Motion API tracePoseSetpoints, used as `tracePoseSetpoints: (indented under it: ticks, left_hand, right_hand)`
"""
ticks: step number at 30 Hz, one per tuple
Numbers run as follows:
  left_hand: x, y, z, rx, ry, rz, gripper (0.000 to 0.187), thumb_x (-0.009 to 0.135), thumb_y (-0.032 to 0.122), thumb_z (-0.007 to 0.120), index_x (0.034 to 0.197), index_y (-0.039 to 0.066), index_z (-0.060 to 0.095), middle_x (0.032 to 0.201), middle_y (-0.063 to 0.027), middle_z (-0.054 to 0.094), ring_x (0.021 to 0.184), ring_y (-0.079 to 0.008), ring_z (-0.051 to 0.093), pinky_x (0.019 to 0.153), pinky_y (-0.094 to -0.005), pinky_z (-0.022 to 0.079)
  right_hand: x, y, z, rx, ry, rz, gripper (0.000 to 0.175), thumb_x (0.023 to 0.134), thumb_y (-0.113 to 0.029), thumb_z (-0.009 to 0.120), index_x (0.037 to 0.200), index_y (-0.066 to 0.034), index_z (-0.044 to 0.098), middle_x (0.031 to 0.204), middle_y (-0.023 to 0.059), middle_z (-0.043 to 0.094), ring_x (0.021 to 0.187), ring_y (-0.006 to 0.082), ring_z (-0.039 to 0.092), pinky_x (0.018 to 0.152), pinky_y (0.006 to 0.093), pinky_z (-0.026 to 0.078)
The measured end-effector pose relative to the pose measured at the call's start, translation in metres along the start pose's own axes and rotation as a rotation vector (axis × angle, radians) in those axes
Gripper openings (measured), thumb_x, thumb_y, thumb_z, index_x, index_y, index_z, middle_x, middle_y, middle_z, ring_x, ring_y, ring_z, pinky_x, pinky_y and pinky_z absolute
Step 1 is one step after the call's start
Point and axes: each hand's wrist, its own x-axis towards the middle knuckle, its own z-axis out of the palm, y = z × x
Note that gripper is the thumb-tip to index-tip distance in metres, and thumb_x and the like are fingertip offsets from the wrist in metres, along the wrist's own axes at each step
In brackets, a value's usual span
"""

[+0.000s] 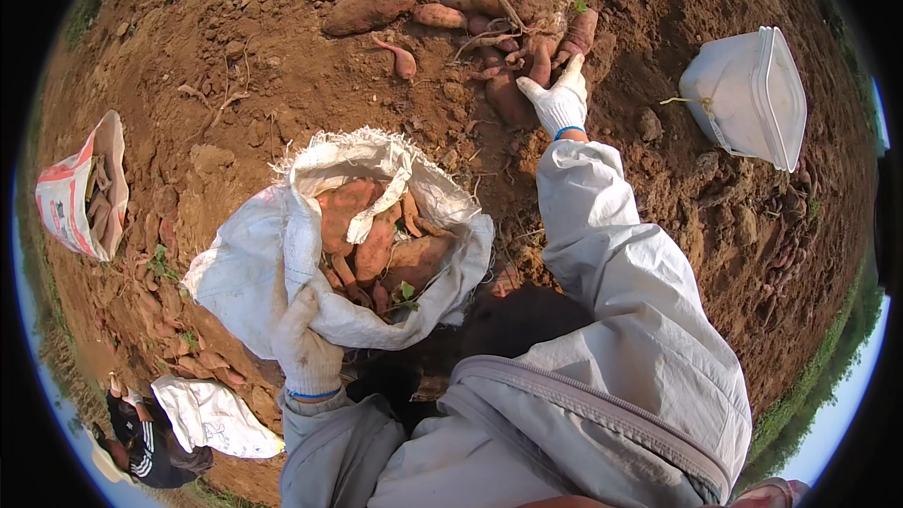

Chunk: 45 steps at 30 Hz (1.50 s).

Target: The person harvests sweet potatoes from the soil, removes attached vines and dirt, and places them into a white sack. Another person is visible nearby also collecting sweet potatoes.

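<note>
A white woven sack [240, 261] with a frayed rim stands before me, its mouth wide and sweet potatoes [377, 243] inside. My left hand [305, 339], in a white knit glove, grips the sack's near left rim. My right hand [562, 95], gloved alike, reaches forward to a cluster of sweet potatoes [540, 56] with roots on the soil. Its fingertips touch the lower end of a sweet potato [580, 32] at the cluster's right; whether they close on it I cannot tell. A small sweet potato [403, 63] lies apart to the left.
A white plastic bucket [726, 102] lies tilted at the right. At the far left is a red and white sack [70, 215] with contents. A co-worker [152, 444] is at the lower left beside a white sack [211, 416]. Rows of sweet potatoes lie at both sides.
</note>
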Motion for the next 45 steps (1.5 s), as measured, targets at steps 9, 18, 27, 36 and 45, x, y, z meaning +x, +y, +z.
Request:
tracePoseSetpoints:
  ticks: [9, 18, 27, 36, 45]
  left_hand:
    - [0.005, -0.004, 0.007, -0.068, -0.064, -0.005, 0.072, 0.086, 0.005, 0.051, 0.152, -0.007, 0.025, 0.146, -0.0218, 0.043, 0.133, -0.0287, 0.048, 0.111, -0.0383, 0.039]
    - [0.004, 0.001, 0.007, -0.093, -0.067, 0.000, 0.071, 0.086, 0.004, 0.050, 0.153, -0.005, 0.025, 0.146, -0.0220, 0.043, 0.131, -0.0293, 0.049, 0.109, -0.0381, 0.043]
    - [0.011, 0.003, 0.005, -0.055, -0.083, 0.022, 0.071, 0.087, 0.003, 0.050, 0.153, -0.005, 0.025, 0.145, -0.0236, 0.045, 0.133, -0.0312, 0.049, 0.110, -0.0411, 0.042]
    - [0.012, -0.011, 0.006, -0.068, -0.051, -0.007, 0.075, 0.084, 0.002, 0.053, 0.153, -0.007, 0.023, 0.148, -0.0252, 0.042, 0.137, -0.0319, 0.045, 0.114, -0.0403, 0.037]
    - [0.013, -0.007, 0.010, -0.100, -0.037, -0.004, 0.075, 0.084, 0.002, 0.052, 0.153, -0.006, 0.023, 0.148, -0.0238, 0.042, 0.137, -0.0314, 0.045, 0.113, -0.0405, 0.038]
  right_hand:
    - [-0.024, 0.002, -0.022, 0.047, -0.134, -0.057, 0.136, 0.062, -0.053, 0.088, 0.158, -0.0043, 0.005, 0.140, 0.0295, 0.045, 0.128, 0.0429, 0.050, 0.104, 0.0445, 0.045]
    - [-0.051, -0.002, -0.041, 0.559, -0.207, -0.006, 0.120, 0.076, -0.035, 0.085, 0.158, -0.0022, 0.004, 0.145, 0.0291, 0.046, 0.126, 0.0359, 0.056, 0.102, 0.0401, 0.048]
    - [-0.115, -0.042, -0.020, 0.597, -0.262, -0.308, 0.127, 0.064, -0.038, 0.092, 0.155, 0.0035, 0.013, 0.157, 0.0279, 0.026, 0.145, 0.0369, 0.031, 0.118, 0.0402, 0.031]
    - [-0.034, -0.028, 0.043, 0.082, -0.142, 0.116, 0.146, 0.056, -0.042, 0.095, 0.157, -0.0063, -0.004, 0.162, 0.0248, 0.008, 0.145, 0.0398, 0.028, 0.115, 0.0412, 0.036]
    - [-0.073, 0.002, -0.034, 1.136, -0.470, 0.153, 0.075, 0.090, -0.017, 0.074, 0.150, 0.0017, 0.034, 0.131, 0.0144, 0.061, 0.104, 0.0171, 0.066, 0.081, 0.0258, 0.055]
